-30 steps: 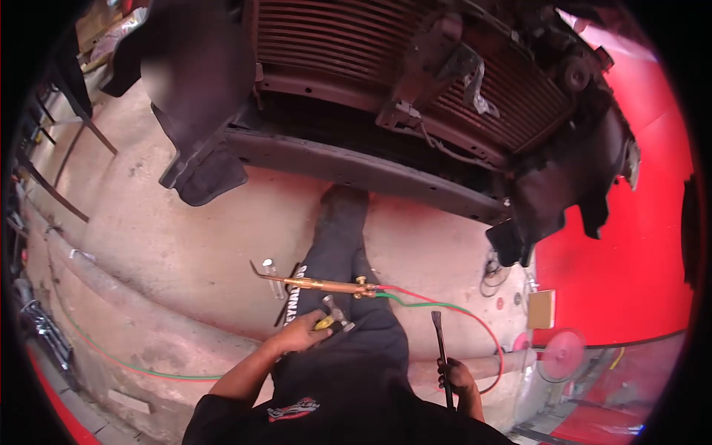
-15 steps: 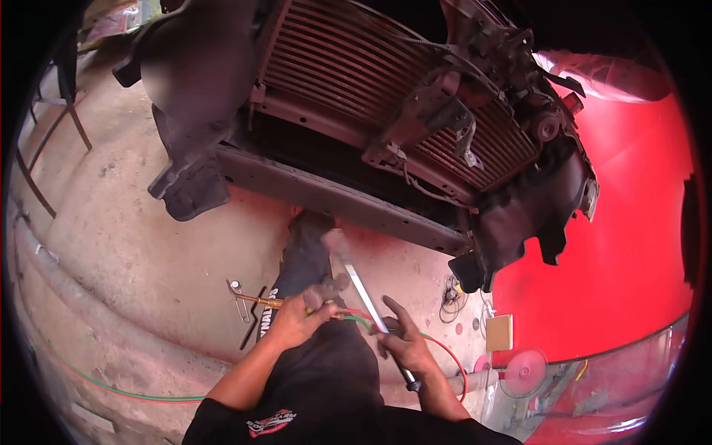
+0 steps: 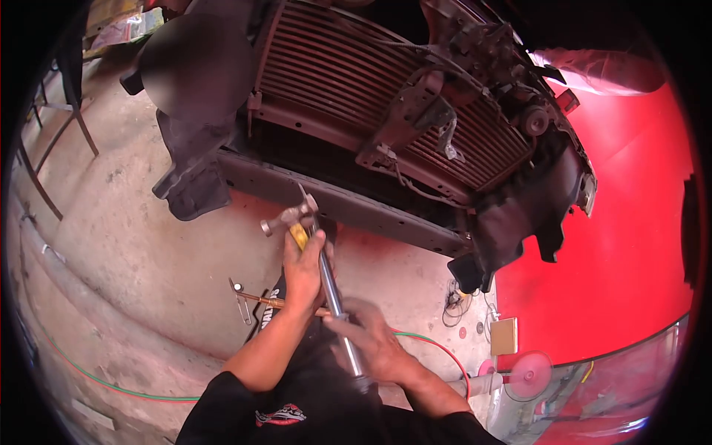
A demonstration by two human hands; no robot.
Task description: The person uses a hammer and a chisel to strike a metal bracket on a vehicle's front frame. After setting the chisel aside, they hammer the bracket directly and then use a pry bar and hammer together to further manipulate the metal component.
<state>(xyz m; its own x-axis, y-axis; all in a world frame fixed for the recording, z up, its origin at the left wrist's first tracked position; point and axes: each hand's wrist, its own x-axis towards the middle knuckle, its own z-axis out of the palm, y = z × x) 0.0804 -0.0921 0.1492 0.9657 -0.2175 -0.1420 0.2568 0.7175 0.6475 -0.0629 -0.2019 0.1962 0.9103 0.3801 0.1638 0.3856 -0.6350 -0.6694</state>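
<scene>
My left hand (image 3: 304,271) grips a hammer (image 3: 291,218) by its yellow handle, head raised toward the dark crossbeam (image 3: 348,202) of the stripped vehicle front. My right hand (image 3: 371,345) is closed on a long metal bar (image 3: 331,291), which slants up beside the left hand, its tip near the hammer head and the crossbeam. Above the beam is the ribbed radiator (image 3: 356,81). A brass cutting torch (image 3: 256,299) lies on the floor across my dark-trousered leg, mostly hidden behind my left arm.
Red and green hoses (image 3: 437,345) run from the torch over the concrete floor. A torn dark bumper piece (image 3: 196,185) hangs at left, another (image 3: 519,222) at right. A red disc (image 3: 528,375) and a small box (image 3: 504,335) lie near the red panel (image 3: 630,245).
My left hand lifted the hammer off my lap up toward the crossbeam. My right hand swung the bar from my right side to upright in front of me.
</scene>
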